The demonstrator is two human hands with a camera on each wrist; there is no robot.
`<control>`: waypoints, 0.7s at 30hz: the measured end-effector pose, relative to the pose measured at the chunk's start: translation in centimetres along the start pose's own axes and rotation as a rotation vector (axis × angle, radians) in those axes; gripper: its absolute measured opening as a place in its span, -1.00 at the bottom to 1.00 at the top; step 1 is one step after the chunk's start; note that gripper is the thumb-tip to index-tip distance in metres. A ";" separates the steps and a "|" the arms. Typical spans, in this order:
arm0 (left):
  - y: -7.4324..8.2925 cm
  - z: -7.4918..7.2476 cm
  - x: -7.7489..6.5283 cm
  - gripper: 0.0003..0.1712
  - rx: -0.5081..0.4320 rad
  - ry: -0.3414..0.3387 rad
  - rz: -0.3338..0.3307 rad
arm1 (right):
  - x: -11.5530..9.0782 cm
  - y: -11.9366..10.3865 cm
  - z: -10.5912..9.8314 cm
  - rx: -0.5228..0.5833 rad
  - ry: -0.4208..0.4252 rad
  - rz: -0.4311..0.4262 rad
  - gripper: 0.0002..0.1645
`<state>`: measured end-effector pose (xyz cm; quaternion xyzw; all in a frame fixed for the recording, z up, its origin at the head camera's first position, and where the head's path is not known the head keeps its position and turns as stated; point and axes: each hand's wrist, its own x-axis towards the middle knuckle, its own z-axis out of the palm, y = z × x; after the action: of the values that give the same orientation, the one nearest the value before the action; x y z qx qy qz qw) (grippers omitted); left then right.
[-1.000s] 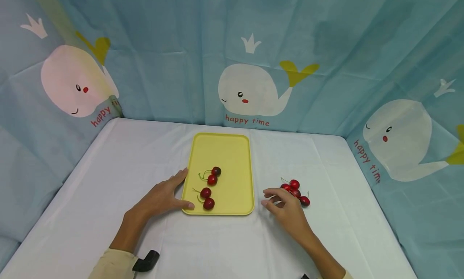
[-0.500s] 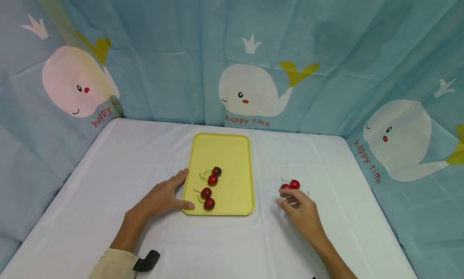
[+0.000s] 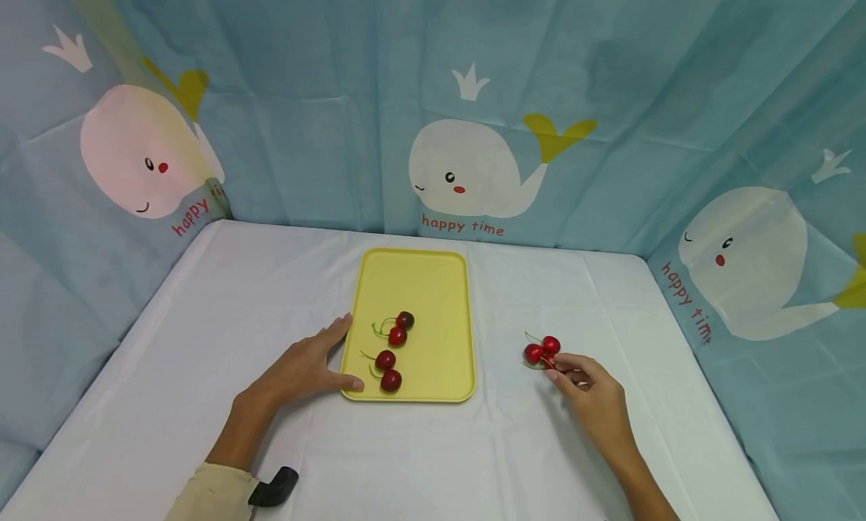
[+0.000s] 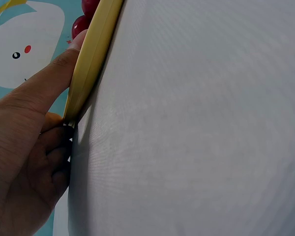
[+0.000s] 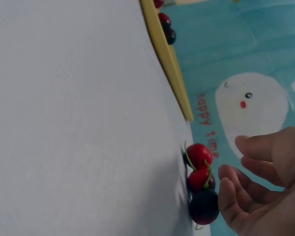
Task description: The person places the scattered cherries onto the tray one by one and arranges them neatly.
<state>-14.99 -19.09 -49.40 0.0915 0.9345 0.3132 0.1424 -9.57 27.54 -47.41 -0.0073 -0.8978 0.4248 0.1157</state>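
Note:
My left hand (image 3: 304,367) spreads along the left side of a yellow tray (image 3: 433,280), its thumb resting over the near left corner and its index fingertip at the rim. In the left wrist view the thumb (image 4: 54,78) lies across the tray edge. On the tray are dark red cherries (image 3: 391,380) with green stems, in two pairs. My right hand (image 3: 595,397) is at a small cluster of red cherries (image 3: 533,353) on the white cloth, partly hiding it. In the right wrist view its thumb and fingers (image 5: 228,196) stand apart beside these cherries (image 5: 199,155).
A white cloth (image 3: 325,461) covers the table. Blue curtains (image 3: 304,130) printed with whales enclose the back and sides. A black strap piece (image 3: 274,487) shows at the left sleeve (image 3: 213,495).
My right hand has moved rightward from between the tray and the cluster to the cluster's right side, uncovering its left cherries. My left hand and the tray have stayed still.

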 end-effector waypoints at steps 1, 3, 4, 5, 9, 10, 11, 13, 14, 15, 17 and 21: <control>0.0 0.0 0.0 0.50 -0.002 -0.001 -0.002 | 0.0 0.1 -0.1 -0.005 0.007 0.007 -0.65; 0.0 0.0 0.0 0.50 -0.004 -0.002 -0.004 | 0.1 0.2 -0.3 -0.024 0.025 0.017 -0.66; 0.0 0.0 0.0 0.50 -0.004 -0.003 -0.005 | 0.1 0.3 -0.4 -0.035 0.033 0.018 -0.66; 0.0 0.0 0.0 0.50 -0.005 -0.002 -0.007 | 0.2 0.3 -0.5 -0.049 0.041 0.019 -0.66; 0.0 0.0 -0.1 0.50 -0.003 0.001 -0.003 | 0.3 0.7 -0.7 -0.123 0.087 0.001 -0.69; 0.1 0.0 -0.1 0.50 -0.002 0.003 -0.002 | 0.4 0.7 -0.8 -0.146 0.096 -0.005 -0.70; 0.1 0.0 -0.1 0.50 -0.003 0.003 -0.003 | 0.4 0.8 -0.8 -0.166 0.103 -0.006 -0.71; 0.1 0.0 -0.1 0.50 -0.004 0.002 -0.005 | 0.5 1.1 -0.8 -0.207 0.106 -0.005 -0.72; 0.1 0.0 -0.1 0.50 -0.004 0.001 -0.007 | 0.5 1.2 -0.8 -0.226 0.101 -0.002 -0.72; 0.1 -0.1 -0.1 0.50 -0.005 -0.001 -0.008 | 0.5 1.2 -0.9 -0.240 0.091 0.005 -0.72; 0.1 -0.1 0.0 0.50 -0.004 -0.003 -0.007 | 0.6 1.4 -0.9 -0.260 0.068 0.018 -0.72; 0.1 -0.1 0.0 0.49 0.000 -0.006 0.002 | 0.5 1.6 -1.0 -0.276 0.031 0.040 -0.73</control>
<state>-15.01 -19.08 -49.26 0.0932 0.9340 0.3129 0.1448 -9.99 29.35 -47.90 -0.0477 -0.9455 0.2994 0.1191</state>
